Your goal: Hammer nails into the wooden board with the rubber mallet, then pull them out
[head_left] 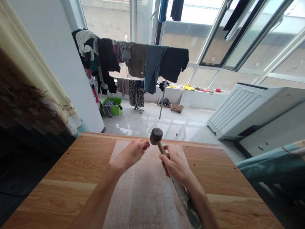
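My right hand (175,163) is wrapped round the wooden handle of a rubber mallet (156,136), close below its black head. The mallet's worn handle runs back toward me along my forearm. To the left, my left hand (134,152) is closed, its fingertips pinched together near the mallet head but apart from it; whatever they hold is too small or hidden to name. Both hands are over a pale, worn board (145,190) that lies on a wooden panel (78,168). Small dark holes dot the panel's surface.
Beyond the panel's far edge, a drying rack (162,101) carries hanging clothes. A green basin (116,110) with laundry and a small cardboard box (176,108) rest on the tiled floor. A white cabinet (234,108) stands right; curtains (35,79) hang at both sides.
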`<action>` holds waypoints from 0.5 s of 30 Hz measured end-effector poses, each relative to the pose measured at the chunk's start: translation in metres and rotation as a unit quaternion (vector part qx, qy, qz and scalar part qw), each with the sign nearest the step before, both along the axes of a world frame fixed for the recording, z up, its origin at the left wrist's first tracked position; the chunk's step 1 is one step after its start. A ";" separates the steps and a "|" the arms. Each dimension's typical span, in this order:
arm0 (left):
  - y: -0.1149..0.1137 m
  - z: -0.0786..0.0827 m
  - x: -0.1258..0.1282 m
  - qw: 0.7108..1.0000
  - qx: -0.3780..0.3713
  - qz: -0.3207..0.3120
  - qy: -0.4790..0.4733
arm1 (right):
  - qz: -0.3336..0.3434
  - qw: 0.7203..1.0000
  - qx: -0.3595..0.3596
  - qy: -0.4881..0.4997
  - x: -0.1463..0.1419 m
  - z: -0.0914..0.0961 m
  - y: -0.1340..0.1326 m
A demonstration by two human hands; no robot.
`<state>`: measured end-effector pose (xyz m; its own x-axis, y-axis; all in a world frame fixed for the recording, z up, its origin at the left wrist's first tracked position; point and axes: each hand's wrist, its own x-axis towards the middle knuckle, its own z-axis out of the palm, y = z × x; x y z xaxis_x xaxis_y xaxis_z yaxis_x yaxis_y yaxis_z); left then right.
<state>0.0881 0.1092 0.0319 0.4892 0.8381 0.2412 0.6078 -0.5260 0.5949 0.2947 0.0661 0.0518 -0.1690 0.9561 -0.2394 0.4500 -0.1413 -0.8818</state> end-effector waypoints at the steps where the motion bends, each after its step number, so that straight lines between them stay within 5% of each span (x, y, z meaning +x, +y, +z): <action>1: 0.001 -0.003 0.002 1.000 0.010 0.004 0.003 | 0.000 1.000 0.002 0.002 0.001 0.000 0.000; 15: 0.002 -0.029 0.004 0.996 0.052 0.016 0.074 | 0.004 1.000 0.009 -0.004 0.000 0.002 -0.001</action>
